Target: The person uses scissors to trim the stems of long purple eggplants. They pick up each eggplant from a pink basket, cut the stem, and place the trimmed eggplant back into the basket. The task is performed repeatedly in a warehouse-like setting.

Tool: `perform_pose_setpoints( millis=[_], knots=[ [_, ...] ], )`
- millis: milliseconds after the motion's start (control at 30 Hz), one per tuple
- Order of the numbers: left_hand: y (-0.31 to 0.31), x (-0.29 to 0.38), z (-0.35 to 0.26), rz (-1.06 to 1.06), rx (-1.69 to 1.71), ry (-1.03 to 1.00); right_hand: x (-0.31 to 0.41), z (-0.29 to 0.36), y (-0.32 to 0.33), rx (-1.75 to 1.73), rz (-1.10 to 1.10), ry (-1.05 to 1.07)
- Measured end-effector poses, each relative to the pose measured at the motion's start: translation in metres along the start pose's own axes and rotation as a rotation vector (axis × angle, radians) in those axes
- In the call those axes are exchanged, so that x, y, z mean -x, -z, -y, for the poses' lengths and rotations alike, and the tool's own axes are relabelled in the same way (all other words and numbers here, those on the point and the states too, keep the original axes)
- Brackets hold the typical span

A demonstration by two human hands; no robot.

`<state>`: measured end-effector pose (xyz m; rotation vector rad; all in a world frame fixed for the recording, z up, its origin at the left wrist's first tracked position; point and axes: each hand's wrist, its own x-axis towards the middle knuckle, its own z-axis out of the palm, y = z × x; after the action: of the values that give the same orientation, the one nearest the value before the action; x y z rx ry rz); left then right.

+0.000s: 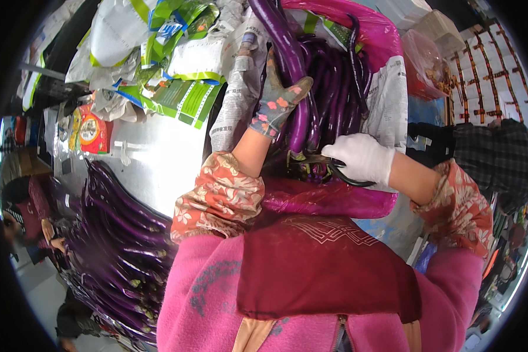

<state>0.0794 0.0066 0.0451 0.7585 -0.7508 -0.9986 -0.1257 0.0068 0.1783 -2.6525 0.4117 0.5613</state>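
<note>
In a grey floral glove, my left hand (279, 99) is closed around a long purple eggplant (294, 57), its stem end pointing toward me. My right hand (358, 158), in a white glove, grips black-handled scissors (345, 176) whose blades reach the stem of that eggplant. Beneath both hands, more long eggplants (334, 92) lie in a container lined with a pink plastic bag (378, 35) and newspaper (389, 88). Whether the blades are parted cannot be told.
A big pile of eggplants (119, 246) lies at the left by a shiny metal surface (158, 154). Green and white packaging (185, 97) is heaped at upper left, near a red packet (94, 132). Another person's hands (53, 235) are at the far left; a person in plaid (493, 154) stands right.
</note>
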Motion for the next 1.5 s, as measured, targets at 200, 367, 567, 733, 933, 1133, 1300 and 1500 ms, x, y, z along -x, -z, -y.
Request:
perform_pose_setpoints(
  millis=[200,367,567,733,933,1133,1300,1500],
  knots=[
    [0.037,-0.012,0.036,0.032,0.142,-0.102,0.030,-0.012,-0.018,-0.174,-0.077,-0.081],
    [0.062,-0.033,0.064,-0.070,0.874,0.210,0.047,-0.025,-0.021,-0.321,-0.040,-0.098],
    [0.046,-0.021,0.036,0.092,0.600,0.290,0.025,-0.024,-0.017,-0.449,-0.008,-0.082],
    [0.049,-0.010,0.042,0.074,0.828,0.562,0.002,-0.017,-0.030,-0.358,-0.141,-0.004],
    [0.061,-0.020,0.074,0.289,0.606,0.096,0.016,-0.012,-0.037,-0.158,-0.252,-0.067],
    [0.042,-0.012,0.059,0.112,0.458,0.077,0.020,-0.009,-0.040,-0.081,-0.331,-0.057],
    [0.040,-0.006,0.061,0.016,0.318,-0.026,0.022,-0.011,-0.039,-0.062,-0.330,-0.043],
    [0.072,-0.021,0.107,0.235,0.703,0.065,0.014,-0.008,-0.030,-0.120,-0.254,-0.038]
  ],
)
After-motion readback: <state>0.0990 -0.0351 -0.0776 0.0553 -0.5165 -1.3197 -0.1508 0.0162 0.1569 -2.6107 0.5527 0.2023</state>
